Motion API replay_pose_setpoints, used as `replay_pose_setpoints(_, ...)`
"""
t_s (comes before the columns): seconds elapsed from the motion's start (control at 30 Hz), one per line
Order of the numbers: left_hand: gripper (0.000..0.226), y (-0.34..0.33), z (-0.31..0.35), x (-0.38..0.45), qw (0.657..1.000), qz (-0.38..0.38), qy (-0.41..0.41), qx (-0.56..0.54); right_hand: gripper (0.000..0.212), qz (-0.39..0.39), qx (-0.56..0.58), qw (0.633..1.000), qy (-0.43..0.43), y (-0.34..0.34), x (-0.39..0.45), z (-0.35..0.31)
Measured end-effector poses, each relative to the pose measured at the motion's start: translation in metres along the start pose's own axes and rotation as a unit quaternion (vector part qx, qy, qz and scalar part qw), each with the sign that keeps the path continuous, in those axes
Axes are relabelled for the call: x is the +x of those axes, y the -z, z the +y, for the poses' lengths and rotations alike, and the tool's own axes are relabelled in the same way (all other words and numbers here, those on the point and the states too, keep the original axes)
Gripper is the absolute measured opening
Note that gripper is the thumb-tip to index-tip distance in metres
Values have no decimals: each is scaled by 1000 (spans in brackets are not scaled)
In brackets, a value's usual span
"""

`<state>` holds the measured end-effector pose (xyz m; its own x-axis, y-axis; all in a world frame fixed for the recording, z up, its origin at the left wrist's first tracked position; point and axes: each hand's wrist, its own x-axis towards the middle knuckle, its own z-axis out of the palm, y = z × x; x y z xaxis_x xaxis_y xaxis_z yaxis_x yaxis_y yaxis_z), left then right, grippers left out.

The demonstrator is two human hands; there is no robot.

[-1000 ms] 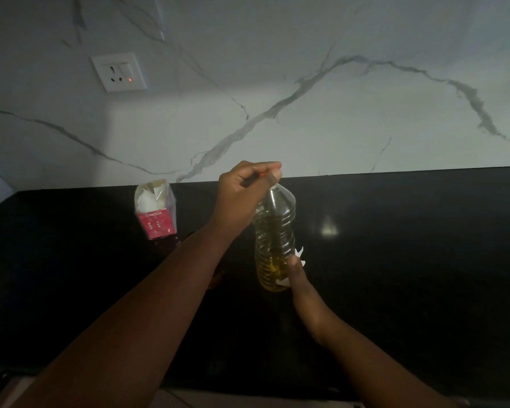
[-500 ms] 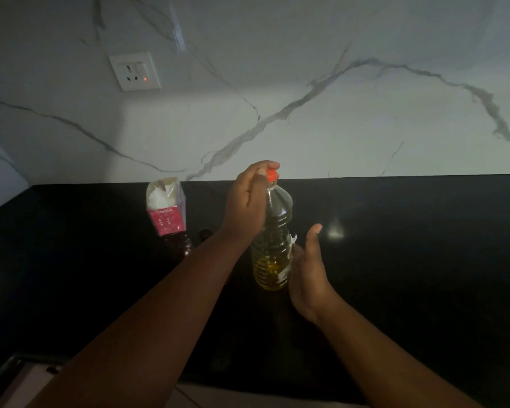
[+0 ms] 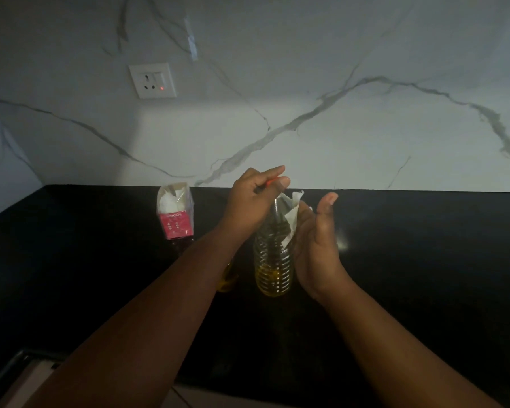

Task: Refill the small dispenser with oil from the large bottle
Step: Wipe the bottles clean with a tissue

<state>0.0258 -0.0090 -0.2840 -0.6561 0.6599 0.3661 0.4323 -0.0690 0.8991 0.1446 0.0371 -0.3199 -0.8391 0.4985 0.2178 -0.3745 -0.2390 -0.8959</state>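
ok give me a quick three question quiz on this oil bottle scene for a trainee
1. True or false: the left hand grips the orange cap on top of the clear ribbed plastic bottle.
2. Where does the yellow oil sit in that bottle? A) near the neck B) only near the bottom C) none in it
3. Fill in: the opened pink carton stands on the black ____.

Key
1. True. The right hand rests against the bottle's side, thumb raised.
2. B.
3. Countertop, near the marble wall.
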Motion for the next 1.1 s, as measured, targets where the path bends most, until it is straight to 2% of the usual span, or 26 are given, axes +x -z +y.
replay_pose_setpoints(0.13,41,8,1,-3,999,-25,35,-34,96,11,-121,993,9,-2,6,-5)
replay_pose_setpoints(0.27,24,9,5,-7,998,-18,36,-42,96,-5,-360,931,69,-3,19,10)
replay_pose_setpoints(0.37,21,7,8,-12,996,-8,40,-78,97,9,-444,890,104,3,22,26)
replay_pose_setpoints(0.43,20,6,7,-13,994,-3,50,-98,99,21,-429,896,112,6,20,33)
replay_pose_setpoints(0.53,13,3,4,-12,995,14,51,-83,100,18,-351,931,96,7,14,38)
replay_pose_setpoints(0.63,27,1,1,-12,998,45,33,-23,91,-22,-234,969,79,6,0,41)
replay_pose_setpoints(0.77,31,3,0,-12,999,31,28,-32,80,-22,-248,967,51,16,-14,61)
replay_pose_setpoints(0.87,31,6,-3,-12,998,47,13,-39,72,-29,-243,970,12,22,-25,75)
replay_pose_setpoints(1.0,27,10,-3,-13,998,43,4,-48,75,-35,-218,974,-54,28,-34,87)
replay_pose_setpoints(1.1,27,12,-4,-10,997,22,8,-79,55,-27,-175,974,-138,31,-34,86)
